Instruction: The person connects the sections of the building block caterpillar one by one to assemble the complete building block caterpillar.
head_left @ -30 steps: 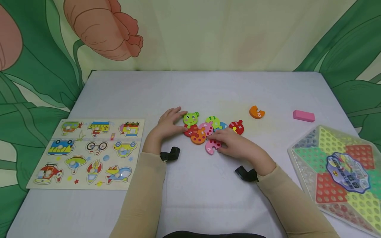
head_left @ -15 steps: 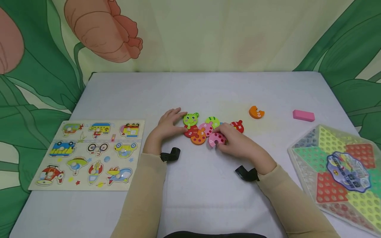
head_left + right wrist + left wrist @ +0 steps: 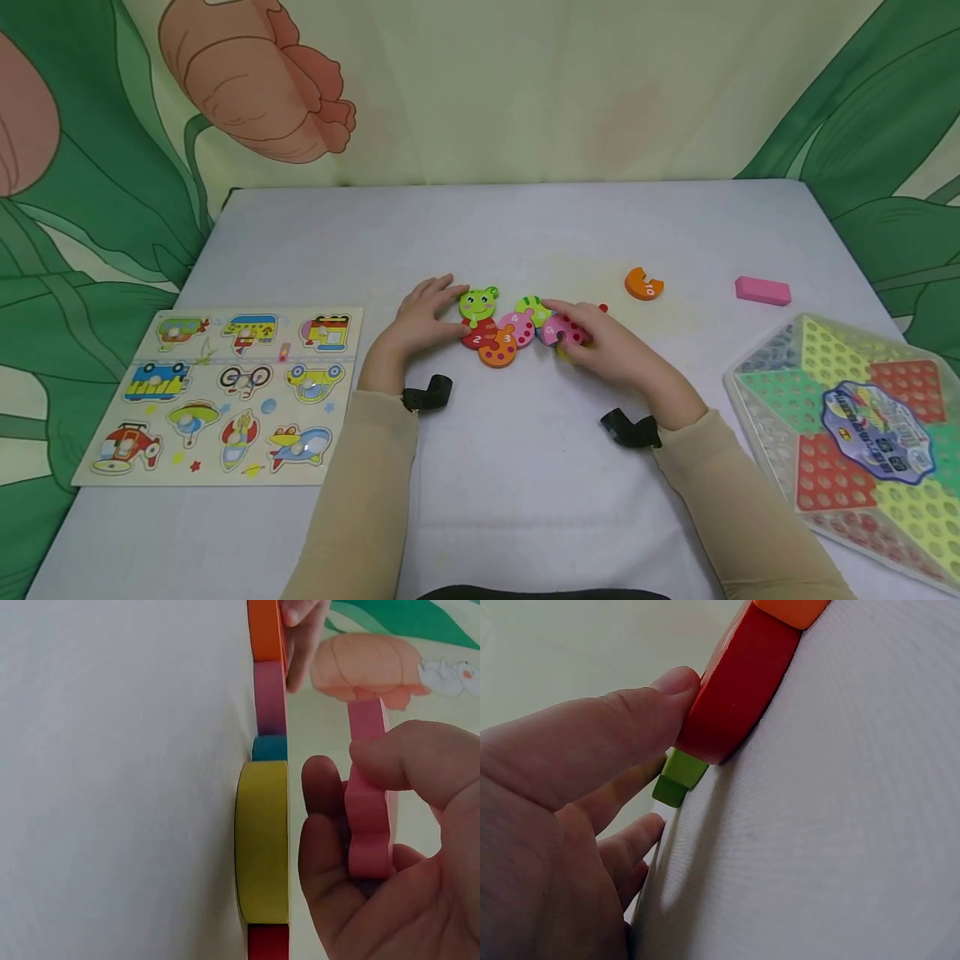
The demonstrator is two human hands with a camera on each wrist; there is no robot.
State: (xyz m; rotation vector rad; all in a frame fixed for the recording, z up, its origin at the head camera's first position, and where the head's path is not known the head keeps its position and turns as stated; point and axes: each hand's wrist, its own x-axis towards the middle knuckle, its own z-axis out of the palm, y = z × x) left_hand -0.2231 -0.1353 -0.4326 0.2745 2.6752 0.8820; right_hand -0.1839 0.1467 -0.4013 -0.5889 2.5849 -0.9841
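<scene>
A caterpillar puzzle of joined number pieces lies mid-table. My left hand (image 3: 420, 321) touches its left end: the thumb presses the red piece (image 3: 742, 682) and the extended fingers lie by the green head (image 3: 477, 303). Orange (image 3: 497, 350), pink (image 3: 516, 325) and green pieces (image 3: 531, 308) follow to the right. My right hand (image 3: 626, 354) pinches a pink spotted puzzle piece (image 3: 370, 802) between thumb and fingers, held above the row. Below it in the right wrist view are a yellow piece (image 3: 262, 840) and a red piece (image 3: 268, 943), mostly hidden from the head view.
A loose orange piece (image 3: 642, 286) marked 10 lies behind the right hand. Farther right is a pink block (image 3: 762, 291). A vehicle peg puzzle board (image 3: 202, 421) lies at left, a packaged checkers board (image 3: 832, 475) at right.
My right hand has lifted the pink piece from the table in front of the row and carried it right, over the puzzle's right part. The left hand stays in place.
</scene>
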